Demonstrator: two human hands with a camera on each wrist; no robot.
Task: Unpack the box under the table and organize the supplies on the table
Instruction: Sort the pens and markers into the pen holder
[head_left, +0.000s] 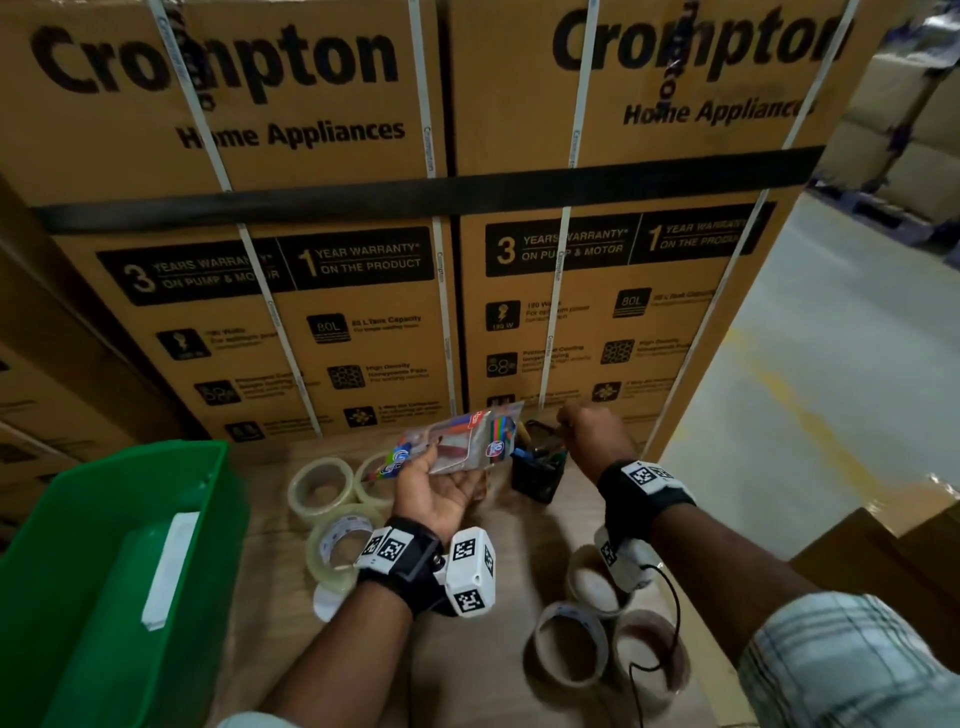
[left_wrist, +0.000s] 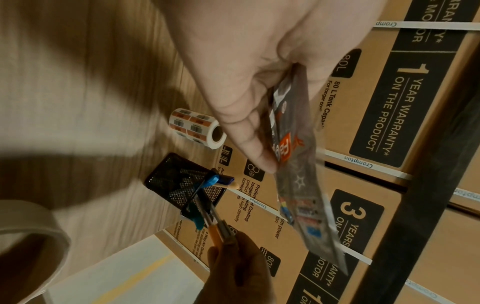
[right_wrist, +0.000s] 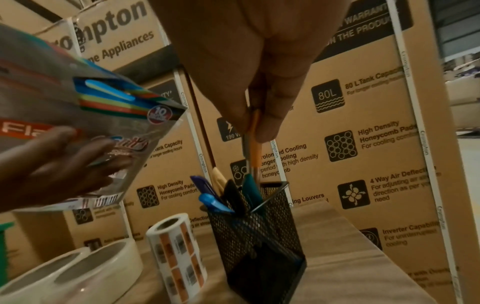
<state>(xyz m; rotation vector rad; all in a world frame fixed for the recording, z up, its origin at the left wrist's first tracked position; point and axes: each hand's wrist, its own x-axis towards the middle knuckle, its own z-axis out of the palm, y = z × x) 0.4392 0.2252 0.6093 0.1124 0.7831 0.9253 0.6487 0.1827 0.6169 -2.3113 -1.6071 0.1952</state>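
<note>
Stacking up behind your table (head_left: 467, 675) is a wall of strapped cartons (head_left: 322, 218), and the green bin (head_left: 93, 571) sits at your left with tape rolls (head_left: 332, 545) lying flat between it and your arms. Next in size comes the pen pack (head_left: 457, 441): your left hand (head_left: 441, 493) has it up off the table, palm up, fingers under it and thumb over its near end. It looks light and limp, a slick plastic sleeve that will sag and slide, so pinch it near the stiffer printed end, not the loose tail. The black mesh holder (right_wrist: 254, 230) stands upright on the table just beside a label roll (right_wrist: 176, 253); it should be light and easy to tip, so come straight down into it. Your right hand (right_wrist: 259, 72) is closed in a fingertip pinch on 2 pens (right_wrist: 253, 139), 1 orange and 1 grey, their lower ends at the holder's mouth among several already inside. They are thin, rigid and smooth; keep your grip near the top.
</note>
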